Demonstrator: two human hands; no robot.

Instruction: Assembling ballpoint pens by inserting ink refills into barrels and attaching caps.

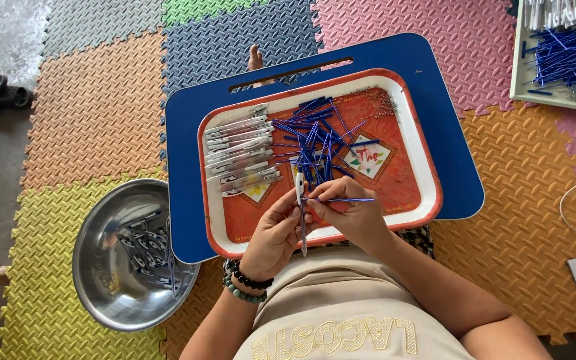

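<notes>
Clearly, the two hands meet over the near edge of the tray (216,220), and the relation between the two parts they hold is what matters. The left hand (271,237) has its fingers (287,205) closed around a white pen barrel (300,193). This barrel stands almost straight away from the body, with its long axis running from the lap up toward the pile; a thin dark tip shows below the fingers, pointing back to the person. The right hand (355,217) has its fingers (325,193) pinched shut on a blue refill (345,199). The refill lies nearly level, crossing the barrel at about a right angle, and its free end goes out to the right of the fingers. Its inner end is just beside the barrel, but I cannot tell if it touches it.

Beyond the fingers, well within reach, lies a loose pile of blue refills (315,143). To the left of that pile is a row of white barrels (238,153); the left hand is the nearer one to them. The tray rests on a blue lap board (448,160). Farther left of the left hand, on the foam floor mat (88,113), stands a steel bowl (95,267) with finished pens (145,250) inside.
</notes>
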